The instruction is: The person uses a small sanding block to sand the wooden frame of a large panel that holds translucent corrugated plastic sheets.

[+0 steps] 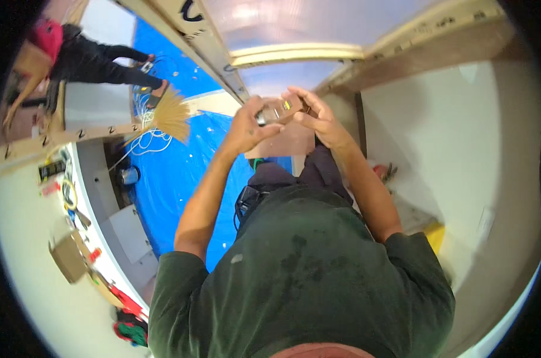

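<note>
In front of my chest, at the foot of a wooden frame, I hold a small brownish, silver-ended object with a yellow and black label; its exact kind is not clear. My left hand is closed around its silver end, thumb below. On its other side, my right hand grips it with bent fingers. Just beneath the hands is a flat light-brown board or step, partly hidden by them. A timber frame with translucent panels rises beyond my hands.
Blue sheeting covers the floor to my left, with white cable and a straw broom on it. Another person in dark trousers is at far left. A white counter carries tools and a cardboard box. A pale wall stands right.
</note>
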Motion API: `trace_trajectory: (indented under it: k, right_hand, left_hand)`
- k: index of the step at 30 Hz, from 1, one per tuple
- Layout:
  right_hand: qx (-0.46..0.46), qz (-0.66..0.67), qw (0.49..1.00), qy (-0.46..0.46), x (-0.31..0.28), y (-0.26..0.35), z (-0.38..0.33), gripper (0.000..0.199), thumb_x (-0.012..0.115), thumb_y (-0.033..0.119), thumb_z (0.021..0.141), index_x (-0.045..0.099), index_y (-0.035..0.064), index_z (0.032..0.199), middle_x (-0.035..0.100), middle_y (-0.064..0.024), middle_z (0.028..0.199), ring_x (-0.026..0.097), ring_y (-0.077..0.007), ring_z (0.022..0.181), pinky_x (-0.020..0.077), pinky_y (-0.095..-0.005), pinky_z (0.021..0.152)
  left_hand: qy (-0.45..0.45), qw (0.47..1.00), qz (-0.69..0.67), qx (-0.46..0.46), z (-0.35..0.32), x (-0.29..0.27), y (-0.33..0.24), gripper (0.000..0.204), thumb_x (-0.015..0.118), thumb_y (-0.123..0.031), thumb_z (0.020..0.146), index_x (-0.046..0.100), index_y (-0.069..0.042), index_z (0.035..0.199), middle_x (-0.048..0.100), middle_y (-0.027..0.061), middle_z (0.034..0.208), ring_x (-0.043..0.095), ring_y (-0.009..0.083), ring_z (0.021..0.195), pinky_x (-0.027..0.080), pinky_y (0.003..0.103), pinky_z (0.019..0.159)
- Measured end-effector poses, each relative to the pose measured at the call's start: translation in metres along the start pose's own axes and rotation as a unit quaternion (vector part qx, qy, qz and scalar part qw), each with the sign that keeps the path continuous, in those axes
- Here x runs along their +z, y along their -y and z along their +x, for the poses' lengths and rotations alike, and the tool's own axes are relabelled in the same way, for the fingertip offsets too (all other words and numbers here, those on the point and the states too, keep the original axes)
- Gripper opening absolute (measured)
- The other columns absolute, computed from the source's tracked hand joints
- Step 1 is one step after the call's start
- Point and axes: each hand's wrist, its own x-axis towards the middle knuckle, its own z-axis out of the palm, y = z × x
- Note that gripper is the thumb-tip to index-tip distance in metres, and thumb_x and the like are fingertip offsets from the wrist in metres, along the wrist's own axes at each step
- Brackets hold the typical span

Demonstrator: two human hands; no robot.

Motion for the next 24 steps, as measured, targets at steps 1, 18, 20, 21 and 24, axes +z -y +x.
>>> trace_trajectory:
  k: [1, 18, 20, 21, 24]
  right_hand:
    - [-0.039, -0.105, 0.994, -0.004, 0.007, 0.006, -0.007, 0.063, 0.07, 0.016, 0.102, 0.043, 0.0051, 0.158, 0.056, -0.0098, 0.152, 0.059, -0.0245, 0.133, 0.0479, -0.0399, 0.112]
    - [-0.155, -0.629, 0.75, -0.138, 0.056, 0.003, -0.091, 0.028, 0.074, 0.02, 0.091, 0.073, 0.0063, 0.115, 0.061, -0.0177, 0.137, 0.06, -0.041, 0.124, 0.0474, -0.0528, 0.105]
    - [-0.154, -0.606, 0.774, -0.099, 0.057, 0.001, -0.107, 0.024, 0.074, 0.019, 0.092, 0.075, 0.0045, 0.111, 0.061, -0.0187, 0.137, 0.059, -0.0415, 0.126, 0.0462, -0.0519, 0.108]
    - [-0.16, -0.569, 0.802, -0.089, 0.058, -0.005, -0.114, 0.021, 0.074, 0.018, 0.092, 0.076, 0.0031, 0.108, 0.062, -0.0189, 0.136, 0.059, -0.0411, 0.126, 0.0462, -0.0505, 0.108]
    - [-0.2, -0.396, 0.887, -0.126, 0.059, -0.035, -0.128, 0.018, 0.073, 0.014, 0.094, 0.076, 0.0001, 0.105, 0.066, -0.0178, 0.132, 0.063, -0.0345, 0.123, 0.0497, -0.0444, 0.104]
  left_hand:
    - [-0.005, 0.998, 0.043, 0.053, 0.004, -0.008, -0.011, 0.055, 0.094, -0.019, 0.075, 0.07, -0.002, 0.121, 0.067, 0.0126, 0.11, 0.068, 0.0277, 0.098, 0.055, 0.038, 0.088]
    - [0.252, 0.933, 0.148, 0.21, 0.017, 0.005, -0.036, 0.046, 0.093, -0.019, 0.064, 0.072, -0.006, 0.103, 0.059, 0.0145, 0.087, 0.061, 0.0376, 0.086, 0.051, 0.047, 0.078]
    - [0.296, 0.934, 0.133, 0.146, 0.002, 0.008, -0.035, 0.048, 0.092, -0.027, 0.068, 0.075, -0.006, 0.107, 0.062, 0.0153, 0.091, 0.064, 0.0377, 0.088, 0.052, 0.046, 0.079]
    - [0.305, 0.93, 0.129, 0.158, -0.003, 0.009, -0.028, 0.051, 0.093, -0.026, 0.067, 0.075, -0.006, 0.11, 0.064, 0.0153, 0.093, 0.065, 0.0374, 0.09, 0.053, 0.046, 0.08]
    - [0.315, 0.902, 0.199, 0.218, -0.008, -0.004, -0.01, 0.053, 0.093, -0.025, 0.067, 0.073, -0.007, 0.113, 0.065, 0.0142, 0.099, 0.066, 0.0375, 0.093, 0.054, 0.046, 0.082]
